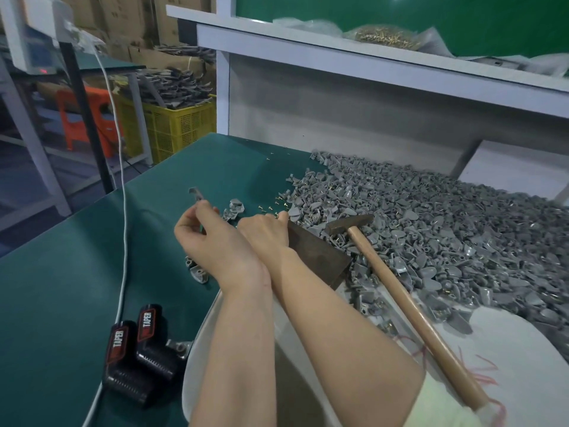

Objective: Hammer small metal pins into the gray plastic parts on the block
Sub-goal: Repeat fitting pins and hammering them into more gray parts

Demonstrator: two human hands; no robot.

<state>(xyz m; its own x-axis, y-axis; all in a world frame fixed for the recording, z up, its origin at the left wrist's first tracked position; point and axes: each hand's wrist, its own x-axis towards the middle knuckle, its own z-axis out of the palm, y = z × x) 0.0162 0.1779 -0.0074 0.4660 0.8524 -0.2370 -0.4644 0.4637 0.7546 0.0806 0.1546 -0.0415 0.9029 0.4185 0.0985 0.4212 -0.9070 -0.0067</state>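
Gray plastic part (pixel 196 194): you are pinching one in your left hand's (pixel 212 238) fingers, lifted clear of the green surface (pixel 61 272).
Pins (pixel 280 201): brass ones are lying scattered on the surface just beyond your right hand (pixel 264 232).
Right hand: it is reaching over the dark block (pixel 314 251); its fingers are tucked from sight, so I cannot tell their hold.
Hammer (pixel 397 288): it is lying on the heap of gray parts (pixel 446 229), head just beside the block.
Battery packs (pixel 138 349): two are lying near your left forearm.
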